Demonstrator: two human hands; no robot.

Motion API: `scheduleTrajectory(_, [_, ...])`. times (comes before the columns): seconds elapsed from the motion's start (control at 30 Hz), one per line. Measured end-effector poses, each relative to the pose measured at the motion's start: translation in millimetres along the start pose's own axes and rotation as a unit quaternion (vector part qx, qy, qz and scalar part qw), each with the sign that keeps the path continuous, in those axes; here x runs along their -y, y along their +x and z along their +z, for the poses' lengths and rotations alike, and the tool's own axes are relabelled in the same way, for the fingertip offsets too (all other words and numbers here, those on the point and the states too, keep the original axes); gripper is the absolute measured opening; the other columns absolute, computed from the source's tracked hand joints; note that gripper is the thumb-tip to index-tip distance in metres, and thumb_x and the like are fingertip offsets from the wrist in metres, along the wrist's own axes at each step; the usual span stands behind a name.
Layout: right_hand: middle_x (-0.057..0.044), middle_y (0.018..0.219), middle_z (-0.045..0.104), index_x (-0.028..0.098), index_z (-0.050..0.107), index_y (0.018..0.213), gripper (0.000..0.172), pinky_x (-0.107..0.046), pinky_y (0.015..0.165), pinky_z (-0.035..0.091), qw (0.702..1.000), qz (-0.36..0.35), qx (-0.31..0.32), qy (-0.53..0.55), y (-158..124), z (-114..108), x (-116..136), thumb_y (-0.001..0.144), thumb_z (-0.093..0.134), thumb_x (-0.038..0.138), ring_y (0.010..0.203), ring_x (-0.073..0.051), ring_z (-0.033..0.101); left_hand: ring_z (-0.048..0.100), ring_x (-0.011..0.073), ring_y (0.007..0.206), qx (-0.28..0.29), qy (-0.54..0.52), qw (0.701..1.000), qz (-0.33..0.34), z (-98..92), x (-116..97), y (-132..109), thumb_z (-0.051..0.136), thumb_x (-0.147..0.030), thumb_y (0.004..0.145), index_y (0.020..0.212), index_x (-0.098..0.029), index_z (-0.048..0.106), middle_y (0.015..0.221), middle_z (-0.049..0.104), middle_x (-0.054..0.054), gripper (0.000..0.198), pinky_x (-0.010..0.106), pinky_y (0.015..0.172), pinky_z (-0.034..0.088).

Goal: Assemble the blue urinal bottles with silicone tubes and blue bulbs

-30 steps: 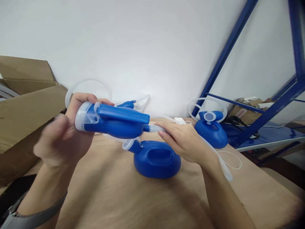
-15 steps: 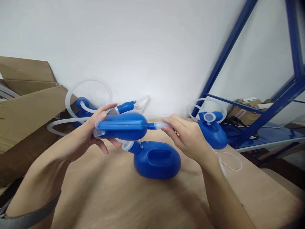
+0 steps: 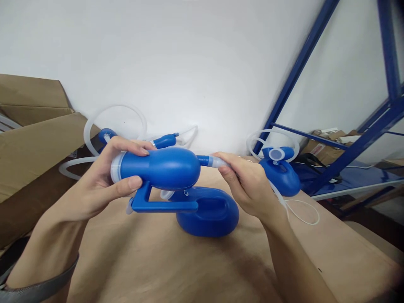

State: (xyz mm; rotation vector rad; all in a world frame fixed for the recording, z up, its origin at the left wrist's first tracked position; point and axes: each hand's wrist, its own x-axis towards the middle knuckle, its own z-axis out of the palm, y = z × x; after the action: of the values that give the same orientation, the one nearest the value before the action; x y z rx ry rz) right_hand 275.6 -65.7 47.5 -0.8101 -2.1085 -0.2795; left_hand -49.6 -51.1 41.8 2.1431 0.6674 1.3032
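My left hand (image 3: 99, 181) is closed around the wide, white-rimmed end of a blue plastic urinal head (image 3: 172, 166), thumb in front and fingers over the top. Its L-shaped blue handle (image 3: 167, 206) points down toward me. On the right, the head narrows to a nozzle that enters a clear tube end (image 3: 217, 162). My right hand (image 3: 248, 181) pinches that tube between thumb and fingers; the tube runs on behind my wrist. Below the head, a blue urinal bottle (image 3: 205, 225) sits on the table, its neck partly hidden by the head.
A cardboard box (image 3: 34, 155) stands open on the left. Another blue bottle (image 3: 280, 179) with coiled tubing is at the right, beside a blue metal shelf (image 3: 303, 63). More blue parts (image 3: 166, 141) and looped tubing (image 3: 115, 107) lie along the white wall.
The urinal head has rolled about its length, so its handle has swung from facing me to pointing down. My left hand has changed its hold; my right hand still grips the tube.
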Motion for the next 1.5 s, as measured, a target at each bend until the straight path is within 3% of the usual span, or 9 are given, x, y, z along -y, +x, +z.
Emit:
scheduleTrajectory(0.2, [-0.006,0.103,0.08,0.018,0.069,0.123,0.026,-0.031,0.083,0.055,0.997,-0.015,0.037,0.068,2.3,-1.2,2.3,0.111,0.047,0.027,0.091,-0.019,0.075,0.065,0.0295,0.126,0.006,0.067,0.996,0.052,-2.4,-7.1,-0.6,0.077,-0.025,0.089,0.116,-0.037,0.067,0.129,0.069,0.006,0.031,0.035,0.076,0.069])
scheduleTrajectory(0.57, [-0.003,0.091,0.076,0.019,0.067,0.116,0.021,-0.029,0.077,0.052,0.997,-0.034,-0.013,0.074,2.1,3.6,10.4,0.111,0.049,0.029,0.08,-0.016,0.07,0.071,0.029,0.112,-0.109,0.131,0.981,0.091,24.5,-27.7,8.5,0.087,-0.044,0.078,0.089,-0.034,0.063,0.106,0.072,0.001,0.028,0.049,0.082,0.066])
scheduleTrajectory(0.87, [-0.004,0.099,0.078,0.023,0.067,0.114,0.019,-0.031,0.075,0.052,0.993,-0.009,-0.051,0.107,-2.5,9.1,14.4,0.11,0.049,0.027,0.084,-0.018,0.072,0.068,0.0265,0.109,-0.111,0.157,0.969,0.154,37.4,-35.7,9.3,0.085,-0.051,0.084,0.093,-0.037,0.064,0.09,0.067,0.0,0.027,0.052,0.087,0.065])
scheduleTrajectory(1.0, [-0.004,0.1,0.079,0.023,0.069,0.115,0.023,-0.032,0.079,0.054,0.996,-0.004,-0.012,0.086,-0.7,10.2,9.8,0.111,0.047,0.028,0.086,-0.018,0.073,0.068,0.0279,0.109,-0.102,0.173,0.966,0.162,35.2,-38.1,7.6,0.085,-0.049,0.084,0.097,-0.038,0.065,0.087,0.065,0.0,0.026,0.051,0.087,0.065])
scheduleTrajectory(1.1, [-0.005,0.102,0.079,0.024,0.071,0.121,0.027,-0.033,0.083,0.054,0.999,0.014,0.051,0.012,1.2,16.3,3.4,0.111,0.047,0.032,0.088,-0.019,0.072,0.068,0.0299,0.111,-0.08,0.219,0.964,0.129,29.9,-35.6,6.6,0.085,-0.048,0.083,0.104,-0.039,0.069,0.105,0.07,0.002,0.028,0.054,0.093,0.063])
scheduleTrajectory(1.2, [-0.01,0.109,0.076,0.022,0.071,0.127,0.028,-0.037,0.084,0.055,0.999,0.01,-0.024,-0.048,1.6,14.8,5.6,0.107,0.058,0.036,0.097,-0.023,0.071,0.069,0.0293,0.11,-0.106,0.236,0.959,0.113,25.0,-29.4,8.1,0.086,-0.047,0.082,0.106,-0.038,0.07,0.112,0.071,0.001,0.03,0.054,0.097,0.062])
scheduleTrajectory(1.3, [-0.005,0.087,0.072,0.019,0.074,0.102,0.02,-0.033,0.073,0.053,0.994,0.02,-0.108,-0.002,-0.2,3.6,17.6,0.105,0.058,0.031,0.079,-0.019,0.068,0.069,0.0303,0.115,-0.204,0.236,0.948,0.062,20.7,-22.2,10.0,0.085,-0.047,0.081,0.105,-0.035,0.07,0.112,0.072,-0.001,0.031,0.055,0.102,0.059])
scheduleTrajectory(1.4, [0.002,0.068,0.066,0.021,0.072,0.095,0.03,-0.028,0.061,0.049,0.978,0.138,0.041,0.151,-2.2,3.7,26.2,0.109,0.051,0.037,0.062,-0.014,0.064,0.068,0.0335,0.121,-0.267,0.203,0.942,0.003,16.9,-17.5,9.5,0.085,-0.047,0.078,0.106,-0.031,0.07,0.114,0.073,-0.002,0.036,0.059,0.102,0.057])
scheduleTrajectory(1.5, [-0.003,0.092,0.075,0.022,0.059,0.136,0.044,-0.028,0.064,0.055,0.894,0.273,0.111,0.338,-1.3,27.3,21.9,0.109,0.046,0.053,0.076,-0.016,0.073,0.066,0.0349,0.125,-0.276,0.168,0.946,-0.007,16.0,-17.3,7.6,0.088,-0.044,0.074,0.105,-0.031,0.071,0.116,0.074,-0.003,0.038,0.061,0.105,0.056])
